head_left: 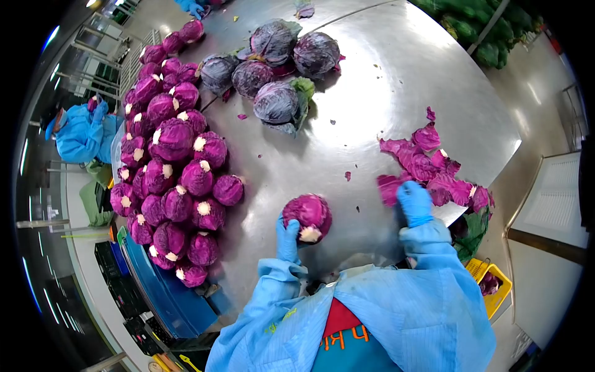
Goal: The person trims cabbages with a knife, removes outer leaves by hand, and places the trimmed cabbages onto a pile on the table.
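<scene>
While the left hand point(287, 239) cups a purple cabbage point(308, 212) at its near left side, the right hand point(414, 201) is well apart, at the table's near right. Left grip: thumb laid along the cabbage, other fingers mostly hidden, so their spread cannot be told. Cabbage sits just ahead and to the right of the left palm, low over the table point(365, 133); whether it touches the metal, cannot tell. Nearly round, no clear long axis; its pale stem end point(310, 234) faces back toward the body. Left hand is much the nearer; from the right hand, the cabbage lies off to the left.

Right fingers curled in, narrow, against a loose leaf point(388, 191) on their left; pinched or merely touched, cannot tell. Just beyond and to the right of that hand, a heap of leaves point(424, 164).

Farther out: left of the left hand, a large pile of bare purple cabbages point(173, 139), many showing pale stem ends. Well ahead of it, darker cabbages point(273, 102), some with outer leaves. Right of the right hand, below table level, a yellow crate point(501, 291).
</scene>
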A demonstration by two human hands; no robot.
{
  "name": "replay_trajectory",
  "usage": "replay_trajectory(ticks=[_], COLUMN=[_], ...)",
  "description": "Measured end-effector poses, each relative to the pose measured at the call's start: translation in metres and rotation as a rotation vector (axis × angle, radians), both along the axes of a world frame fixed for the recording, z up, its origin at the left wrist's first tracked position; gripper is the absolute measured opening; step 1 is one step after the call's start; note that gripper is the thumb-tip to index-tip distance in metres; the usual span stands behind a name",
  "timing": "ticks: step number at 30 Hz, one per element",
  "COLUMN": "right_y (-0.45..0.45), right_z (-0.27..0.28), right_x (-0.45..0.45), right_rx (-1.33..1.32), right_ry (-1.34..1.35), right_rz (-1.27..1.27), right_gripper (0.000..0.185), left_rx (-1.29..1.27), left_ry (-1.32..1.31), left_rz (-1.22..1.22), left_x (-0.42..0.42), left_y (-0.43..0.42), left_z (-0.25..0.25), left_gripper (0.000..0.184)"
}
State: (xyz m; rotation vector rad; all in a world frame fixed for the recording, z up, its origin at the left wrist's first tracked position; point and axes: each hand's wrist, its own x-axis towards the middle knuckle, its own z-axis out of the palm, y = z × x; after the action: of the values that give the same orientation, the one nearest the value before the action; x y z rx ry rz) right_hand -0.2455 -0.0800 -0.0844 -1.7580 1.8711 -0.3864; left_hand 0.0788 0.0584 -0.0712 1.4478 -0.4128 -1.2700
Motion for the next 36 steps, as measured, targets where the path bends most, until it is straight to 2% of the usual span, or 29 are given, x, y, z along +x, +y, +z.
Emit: replay_trajectory(ticks=[1,2,3,5,7,8,9,10,11,12,15,16,19,22,25,28,31,32,35,36], right_y=[-0.003,-0.004,-0.006,-0.01,-0.007,-0.003,-0.006,-0.005,-0.008,-0.012,-0.022,-0.024,-0.022,-0.017,-0.023,-0.03,-0.026,-0.024,-0.01,-0.01], right_z=[0.003,-0.005,0.011,0.063,0.045,0.046,0.063,0.068,0.07,0.07,0.064,0.068,0.064,0.051,0.048,0.046,0.055,0.065,0.066,0.076], right_x=[-0.02,-0.036,-0.038,-0.014,0.009,0.022,0.041,0.062,0.082,0.099,0.133,0.137,0.135,0.127,0.119,0.104,0.076,0.071,0.089,0.098], right_rx=[-0.025,-0.189,-0.161,-0.009,-0.295,-0.058,0.038,0.173,0.185,0.2,0.184,0.219,0.193,0.223,0.202,0.245,0.917,0.954,0.443,0.302], right_ry=[0.102,-0.032,0.095,0.041,-0.472,-0.607,-0.49,-0.699,-0.73,-0.759,-0.734,-0.826,-0.589,-0.64,-0.594,-0.492,-0.732,-0.817,-0.818,-0.707], right_rz=[-0.027,-0.063,-0.14,-0.197,0.014,0.081,0.273,0.336,0.47,0.61,0.864,0.85,0.799,0.666,0.724,0.906,0.843,0.76,0.39,0.401], right_gripper=[0.025,0.03,0.041,0.043,0.046,0.045,0.043,0.047,0.05,0.053,0.055,0.054,0.045,0.035,0.027,0.026,0.027,0.033,0.036,0.041], left_rx=[0.123,0.264,0.217,0.11,0.004,-0.051,-0.106,-0.16,-0.214,-0.374,-0.267,-0.3,-0.367,-0.365,-0.368,-0.312,-0.234,-0.225,-0.154,-0.121], left_ry=[0.125,0.143,-0.139,-0.703,-0.782,-0.821,-0.859,-0.897,-0.934,-1.11,-1.052,-1.133,-1.119,-1.181,-1.18,-1.179,-1.191,-1.207,-1.222,-1.221], left_rz=[0.034,0.209,0.188,0.127,-0.095,-0.206,-0.318,-0.429,-0.539,-0.608,-0.696,-0.641,-0.684,-0.651,-0.671,-0.697,-0.643,-0.65,-0.637,-0.63], left_x=[0.009,0.007,0.009,0.017,0.015,0.014,0.013,0.011,0.01,0.007,0.0,0.002,-0.002,-0.002,-0.007,-0.008,-0.006,-0.002,-0.007,-0.013], left_y=[0.004,0.004,0.002,-0.006,-0.017,-0.022,-0.027,-0.033,-0.039,-0.043,-0.061,-0.058,-0.064,-0.062,-0.065,-0.066,-0.064,-0.064,-0.065,-0.067], left_z=[-0.007,-0.003,-0.008,-0.022,-0.01,0.002,0.016,0.032,0.048,0.065,0.075,0.072,0.081,0.064,0.061,0.063,0.067,0.065,0.061,0.065], left_gripper=[0.06,0.054,0.056,0.061,0.067,0.07,0.073,0.076,0.08,0.09,0.094,0.089,0.095,0.105,0.104,0.103,0.106,0.107,0.111,0.111])
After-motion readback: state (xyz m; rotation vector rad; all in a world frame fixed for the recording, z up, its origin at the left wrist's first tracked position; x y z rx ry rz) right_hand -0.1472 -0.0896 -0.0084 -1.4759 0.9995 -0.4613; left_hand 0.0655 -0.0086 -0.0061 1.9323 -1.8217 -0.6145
